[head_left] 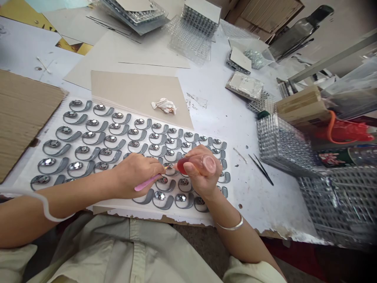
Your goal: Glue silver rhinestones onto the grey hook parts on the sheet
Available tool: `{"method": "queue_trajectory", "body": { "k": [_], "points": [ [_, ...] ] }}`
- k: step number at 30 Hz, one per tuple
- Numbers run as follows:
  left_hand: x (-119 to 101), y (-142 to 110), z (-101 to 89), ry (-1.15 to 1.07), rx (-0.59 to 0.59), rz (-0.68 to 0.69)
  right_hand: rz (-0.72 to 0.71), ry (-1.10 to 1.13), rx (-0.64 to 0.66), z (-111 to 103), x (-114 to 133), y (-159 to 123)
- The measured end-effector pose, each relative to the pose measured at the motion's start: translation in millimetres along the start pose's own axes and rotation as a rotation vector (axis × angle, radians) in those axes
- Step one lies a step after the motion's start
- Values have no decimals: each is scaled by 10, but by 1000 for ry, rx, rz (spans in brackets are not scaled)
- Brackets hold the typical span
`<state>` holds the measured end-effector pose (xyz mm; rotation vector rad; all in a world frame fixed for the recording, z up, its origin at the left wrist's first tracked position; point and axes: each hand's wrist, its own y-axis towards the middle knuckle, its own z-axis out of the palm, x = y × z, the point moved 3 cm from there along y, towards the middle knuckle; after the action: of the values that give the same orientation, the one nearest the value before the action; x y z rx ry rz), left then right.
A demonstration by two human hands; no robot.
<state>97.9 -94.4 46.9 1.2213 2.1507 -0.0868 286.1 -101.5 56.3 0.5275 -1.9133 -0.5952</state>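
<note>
My left hand (pixel 135 175) pinches a pink-handled applicator (pixel 149 182), and its fine tip reaches a grey hook-shaped piece (pixel 170 169) with a shiny round centre. My right hand (pixel 203 171) grips a small clear bottle (pixel 194 163) of red liquid just above the same piece, and the fingers hide part of the bottle. Several similar pieces, such as one at the near left (pixel 53 163), lie in curved rows on a white board (pixel 118 207). My hands and forearms cover some of them.
Corrugated cardboard (pixel 23 118) lies left of the board, and a beige sheet (pixel 138 92) with crumpled tissue (pixel 164 106) lies beyond it. Clear studded trays (pixel 284 147) are stacked on the right. Black tweezers (pixel 261 169) rest on the white table (pixel 244 133) near them.
</note>
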Motion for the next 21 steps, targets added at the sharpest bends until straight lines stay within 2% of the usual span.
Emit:
{"method": "queue_trajectory", "body": {
  "k": [15,17,21],
  "points": [
    [4,-8,11,-14,-26,8,-22,-21,-20,11,17,5],
    [2,-11,8,-23,-35,11,5,27,-86,-21,7,24],
    [-6,-16,-16,-64,-56,27,127,168,-349,-219,-28,114]
  ]
}}
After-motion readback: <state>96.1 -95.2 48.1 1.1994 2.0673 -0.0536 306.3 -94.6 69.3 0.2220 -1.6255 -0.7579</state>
